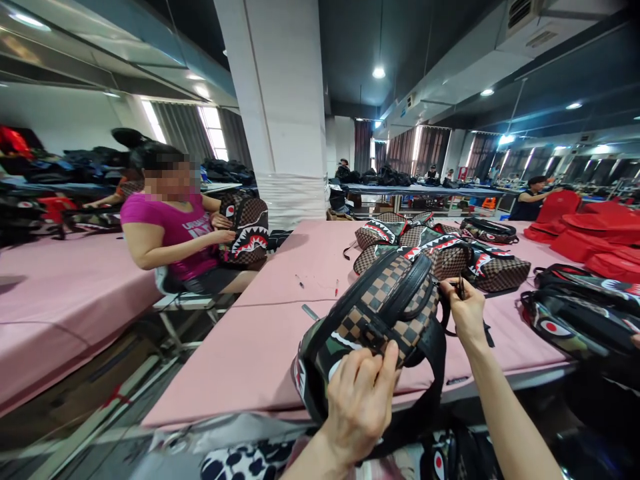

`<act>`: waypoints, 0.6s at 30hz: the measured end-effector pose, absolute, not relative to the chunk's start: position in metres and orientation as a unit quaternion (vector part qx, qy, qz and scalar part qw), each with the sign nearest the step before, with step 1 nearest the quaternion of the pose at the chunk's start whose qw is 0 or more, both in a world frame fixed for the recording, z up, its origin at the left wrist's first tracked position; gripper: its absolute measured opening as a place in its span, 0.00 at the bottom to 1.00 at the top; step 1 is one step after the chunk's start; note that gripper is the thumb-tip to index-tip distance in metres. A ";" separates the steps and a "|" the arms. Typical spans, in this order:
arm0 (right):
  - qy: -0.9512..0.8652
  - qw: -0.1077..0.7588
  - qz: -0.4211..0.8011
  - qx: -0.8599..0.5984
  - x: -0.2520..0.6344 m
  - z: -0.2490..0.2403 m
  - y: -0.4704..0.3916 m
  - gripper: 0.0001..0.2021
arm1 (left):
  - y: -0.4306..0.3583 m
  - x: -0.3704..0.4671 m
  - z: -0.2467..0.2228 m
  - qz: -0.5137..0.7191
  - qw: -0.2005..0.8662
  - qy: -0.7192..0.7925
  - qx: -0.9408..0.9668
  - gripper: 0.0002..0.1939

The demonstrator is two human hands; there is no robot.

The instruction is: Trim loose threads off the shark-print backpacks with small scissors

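A checkered brown-and-black backpack with black straps and a camouflage part leans at the near edge of the pink table. My left hand is closed on its near side, fingers curled and pressed against the checkered panel beside a black strap tab. At the backpack's right side, near the black strap, my right hand is closed with thumb and fingers pinched together. A small dark object shows at its fingertips, too small to name. The backpack's underside is hidden.
Several checkered shark-mouth backpacks lie behind mine on the pink table. Dark bags and red bags are at the right. Pens lie nearby. A seated co-worker handles another backpack at the left.
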State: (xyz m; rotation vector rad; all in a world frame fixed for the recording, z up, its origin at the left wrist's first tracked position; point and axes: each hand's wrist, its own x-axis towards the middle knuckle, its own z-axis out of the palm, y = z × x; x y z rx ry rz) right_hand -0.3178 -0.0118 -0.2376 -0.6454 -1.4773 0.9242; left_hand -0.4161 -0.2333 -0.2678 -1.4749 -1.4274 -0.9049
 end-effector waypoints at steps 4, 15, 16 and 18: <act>-0.642 0.596 0.396 -0.275 -0.315 -0.236 -0.019 0.10 | -0.240 -0.417 -0.270 -0.367 0.427 -0.585 -0.584 0.20; -0.785 0.493 0.327 -0.185 -0.312 -0.212 -0.073 0.09 | -0.283 -0.498 -0.245 -0.393 0.382 -0.631 -0.550 0.17; -0.784 0.496 0.328 -0.180 -0.316 -0.211 -0.076 0.09 | -0.285 -0.496 -0.237 -0.413 0.364 -0.632 -0.545 0.16; -0.777 0.506 0.329 -0.177 -0.327 -0.210 -0.083 0.09 | -0.281 -0.480 -0.224 -0.428 0.350 -0.613 -0.564 0.16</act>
